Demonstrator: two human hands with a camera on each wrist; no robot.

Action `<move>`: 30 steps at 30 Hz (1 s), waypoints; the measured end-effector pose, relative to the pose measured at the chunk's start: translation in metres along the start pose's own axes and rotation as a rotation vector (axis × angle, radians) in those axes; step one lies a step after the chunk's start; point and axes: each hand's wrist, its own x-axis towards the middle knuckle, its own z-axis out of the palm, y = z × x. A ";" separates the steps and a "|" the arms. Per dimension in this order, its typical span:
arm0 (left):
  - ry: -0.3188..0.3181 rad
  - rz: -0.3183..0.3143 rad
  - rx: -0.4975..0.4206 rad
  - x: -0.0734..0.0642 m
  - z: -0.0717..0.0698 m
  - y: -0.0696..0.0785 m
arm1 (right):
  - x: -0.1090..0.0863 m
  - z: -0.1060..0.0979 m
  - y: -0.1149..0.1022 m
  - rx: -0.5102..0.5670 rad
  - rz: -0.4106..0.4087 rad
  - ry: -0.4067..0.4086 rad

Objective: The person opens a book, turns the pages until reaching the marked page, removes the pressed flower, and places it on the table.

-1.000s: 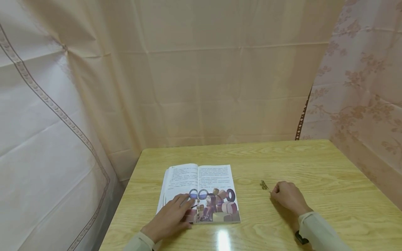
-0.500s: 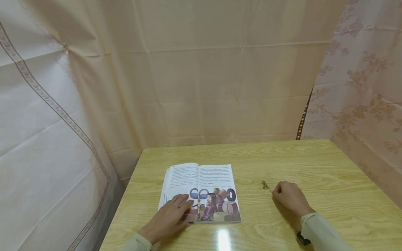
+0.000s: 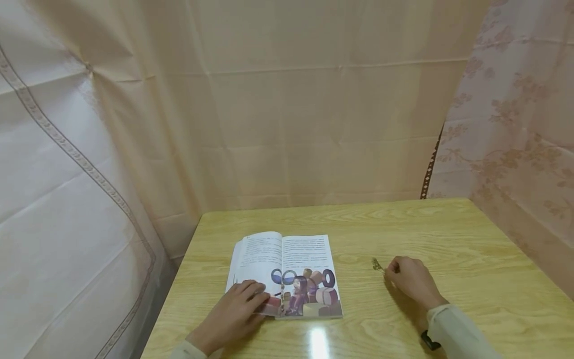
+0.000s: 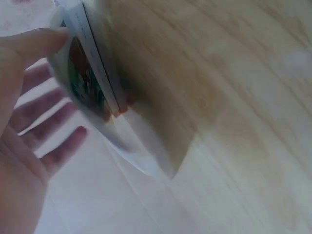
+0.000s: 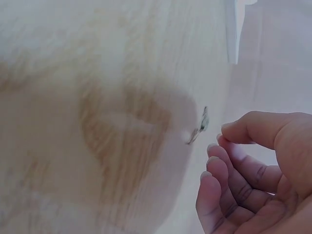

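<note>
An open book lies on the wooden table, with printed text and a colourful illustration across its lower half. My left hand rests on the lower part of its left page, fingers relaxed. In the left wrist view a page bows away from the rest of the book near the thumb. To the right of the book, my right hand is just beside a small dried sprig. In the right wrist view the sprig appears apart from the loosely bent fingertips, with no stem visible between thumb and forefinger.
The light wooden table extends around the book, with a bright reflection at its front. A beige curtain hangs behind it; patterned cloth hangs on the right and white cloth on the left.
My left hand has slid a little down and left on the left page. The right hand and the sprig stay about where they were.
</note>
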 end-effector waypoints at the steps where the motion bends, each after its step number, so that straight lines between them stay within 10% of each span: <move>1: 0.027 0.013 0.001 0.000 -0.002 -0.001 | 0.000 0.000 -0.002 0.008 -0.005 0.006; 16: 0.512 -0.040 0.077 -0.003 -0.011 -0.013 | 0.001 0.002 -0.014 0.032 -0.053 0.020; 23: 0.521 -0.176 -0.182 0.006 -0.009 0.001 | 0.000 0.004 -0.017 0.036 -0.046 0.026; 30: 0.450 -0.152 -0.348 0.030 -0.003 0.015 | -0.001 0.004 -0.021 0.065 -0.069 0.024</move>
